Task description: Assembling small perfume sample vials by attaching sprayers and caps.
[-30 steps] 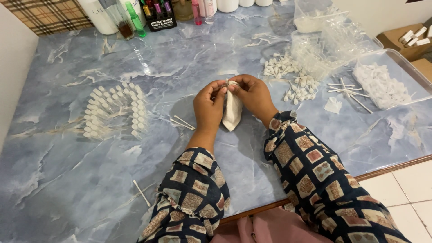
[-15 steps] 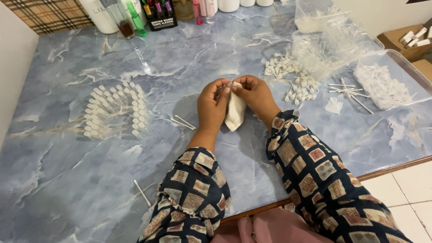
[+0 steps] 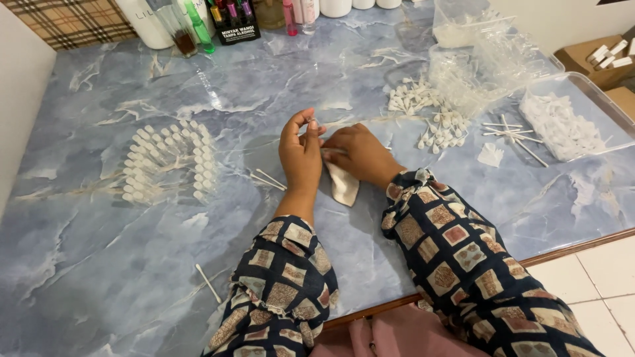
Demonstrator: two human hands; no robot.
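Grip of both hands, left hand (image 3: 301,151) and right hand (image 3: 358,153), pinches a white cloth (image 3: 344,184) (its top hidden by fingers).

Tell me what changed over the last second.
The left hand came off the white pouch and rose slightly, fingertips now pinching something too small to tell. The right hand dropped flatter onto the pouch, which now lies lower, near the table. The rows of vials and loose sticks stayed put.

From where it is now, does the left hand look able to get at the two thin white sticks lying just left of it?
Probably yes: the left hand is beside the sticks, with bare tabletop between.
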